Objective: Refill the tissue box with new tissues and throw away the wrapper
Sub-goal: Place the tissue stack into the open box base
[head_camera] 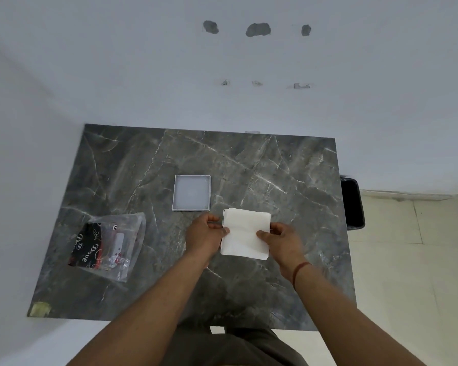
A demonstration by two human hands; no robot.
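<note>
A stack of white tissues (245, 233) lies on the dark marble table (275, 175), just right of centre. My left hand (202, 235) grips its left edge and my right hand (282, 240) grips its right edge, thumbs on top. Behind the left hand sits a shallow grey square tissue box part (191, 192), open and empty, flat on the table. The clear plastic wrapper (109, 244) with black and red print lies at the front left of the table, apart from both hands.
A black bin (352, 204) stands on the tiled floor against the table's right edge. A white wall runs behind and to the left of the table. A bit of tape (39, 309) marks the front left corner.
</note>
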